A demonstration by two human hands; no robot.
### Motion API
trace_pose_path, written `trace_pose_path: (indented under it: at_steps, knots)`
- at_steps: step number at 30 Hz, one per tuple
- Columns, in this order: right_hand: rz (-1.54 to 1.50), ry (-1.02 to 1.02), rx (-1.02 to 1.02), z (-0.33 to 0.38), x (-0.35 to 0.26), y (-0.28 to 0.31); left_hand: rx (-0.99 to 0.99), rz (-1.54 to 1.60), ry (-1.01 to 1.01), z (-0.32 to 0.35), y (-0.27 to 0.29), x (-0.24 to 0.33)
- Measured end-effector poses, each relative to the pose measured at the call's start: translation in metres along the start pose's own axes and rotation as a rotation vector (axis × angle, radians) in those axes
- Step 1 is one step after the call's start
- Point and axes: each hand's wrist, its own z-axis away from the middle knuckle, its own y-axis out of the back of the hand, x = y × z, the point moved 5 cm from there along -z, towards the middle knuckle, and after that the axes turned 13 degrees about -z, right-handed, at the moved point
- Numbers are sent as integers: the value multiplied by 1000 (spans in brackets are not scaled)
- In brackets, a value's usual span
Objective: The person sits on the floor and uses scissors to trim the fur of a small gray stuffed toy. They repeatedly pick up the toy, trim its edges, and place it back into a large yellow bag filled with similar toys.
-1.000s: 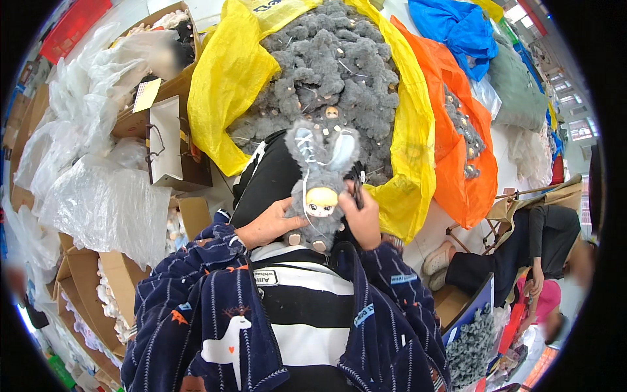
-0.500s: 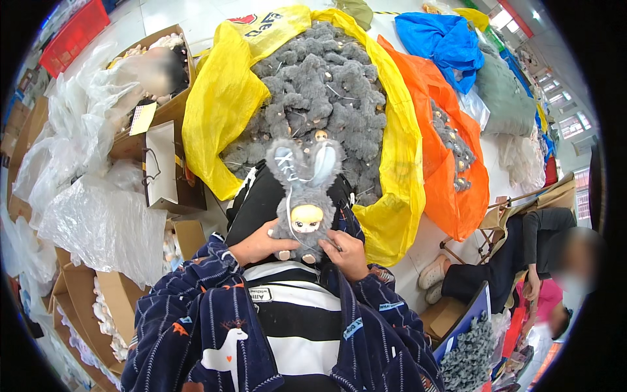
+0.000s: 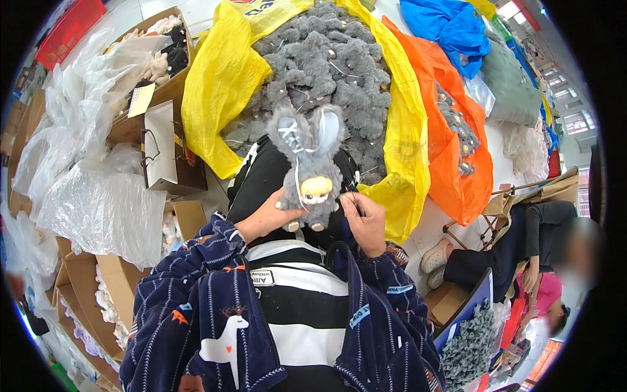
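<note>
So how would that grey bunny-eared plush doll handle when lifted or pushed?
The plush doll looks soft and probably light: the left hand props it alone. Its long ears likely flop. The fuzzy fur should grip rather than slip, and it seems unlikely to roll.

sleeves (image 3: 215, 307): navy fleece, thin pale stripes, white llama and small orange animal prints, both sides of striped top | striped top (image 3: 297, 313): broad black and white bands, small white label near neckline | trousers (image 3: 261, 179): black, beyond striped top | left hand (image 3: 271, 219), right hand (image 3: 366, 222): bare
</note>
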Motion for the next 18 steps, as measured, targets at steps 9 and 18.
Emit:
trace_pose_path:
  at_steps: [9,18]
  knots:
    - [573,315,-380,-61,-40,-5,-91,-214,-116,0,-3,6]
    - [127,51,-580,13,-28,-27,-14,412,140,-4,0,4]
